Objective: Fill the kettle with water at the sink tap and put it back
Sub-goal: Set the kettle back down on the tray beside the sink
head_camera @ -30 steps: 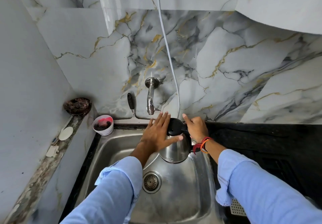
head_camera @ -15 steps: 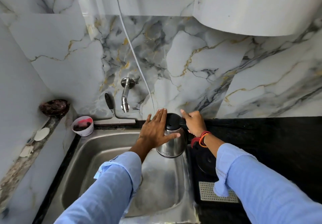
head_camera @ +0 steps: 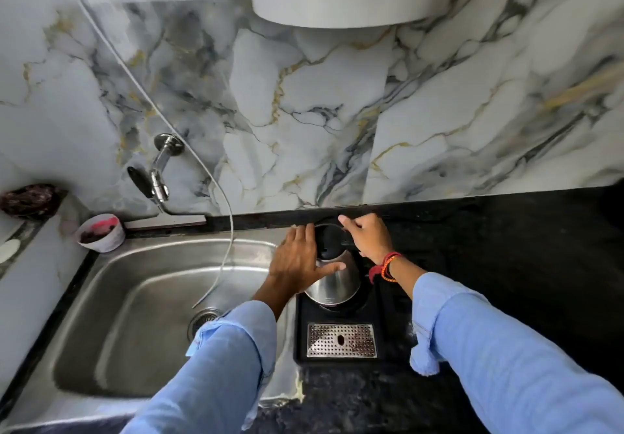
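Kettle [head_camera: 332, 280] is being held over the black tray [head_camera: 388, 312] just right of the sink [head_camera: 135, 298]; contact with the tray cannot be told. Its handle is being grasped by the right hand [head_camera: 366, 236], while its steel side is being pressed by the left hand [head_camera: 299, 259], fingers spread flat. Beyond the sink, the tap [head_camera: 160, 172] is being crossed by a white hose [head_camera: 216, 197].

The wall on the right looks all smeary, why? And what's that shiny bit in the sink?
Head view: the marble wall smears toward the right edge, which is motion blur; the wide lens bends the counter edge; light glares off the steel sink and kettle, while both hands stay fairly sharp.
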